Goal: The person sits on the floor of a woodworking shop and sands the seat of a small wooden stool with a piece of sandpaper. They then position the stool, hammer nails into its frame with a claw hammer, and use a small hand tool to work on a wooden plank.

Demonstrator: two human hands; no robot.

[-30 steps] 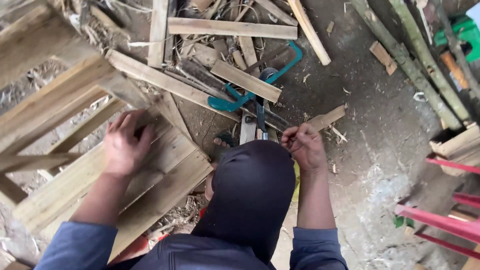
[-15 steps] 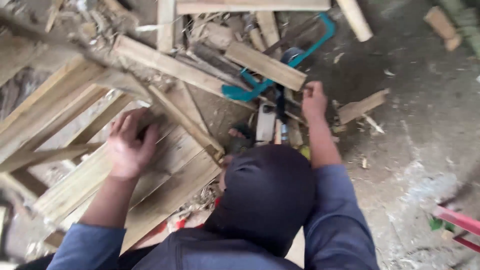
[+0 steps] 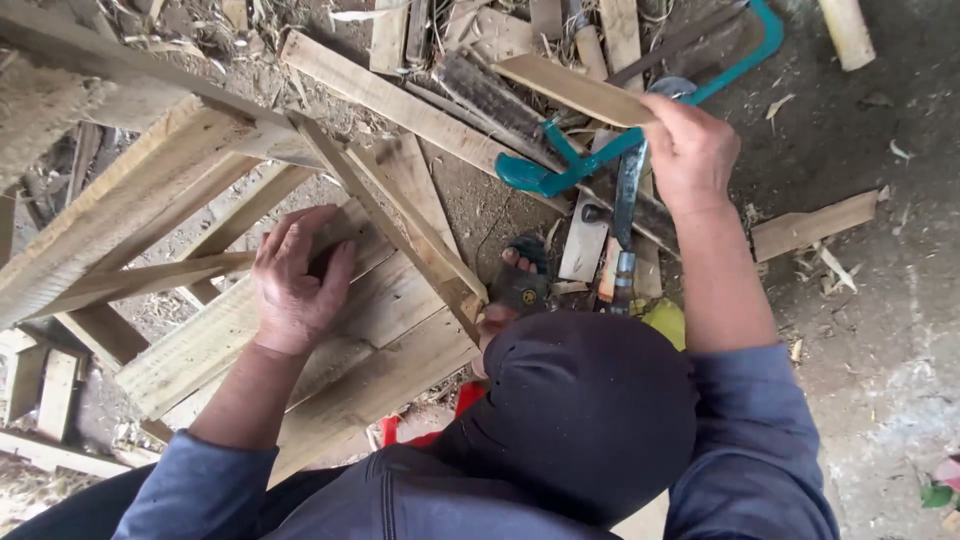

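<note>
Teal-framed saw (image 3: 640, 140) lies at one o'clock, right hand (image 3: 688, 150) curled onto it; left hand (image 3: 295, 280), fingers spread, presses wooden frame (image 3: 330, 330) at nine; best kept pressed firmly.

The left hand (image 3: 295, 280) lies palm down at nine o'clock, fingers spread and slightly curled. The right hand (image 3: 690, 150) reaches to one o'clock, arm straight, fingers closed

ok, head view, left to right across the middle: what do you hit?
Wooden slat frame → left hand pressed flat on the planks → sandalled foot → teal-framed saw → right hand at the saw → loose wood offcut on the dirt floor.
</note>
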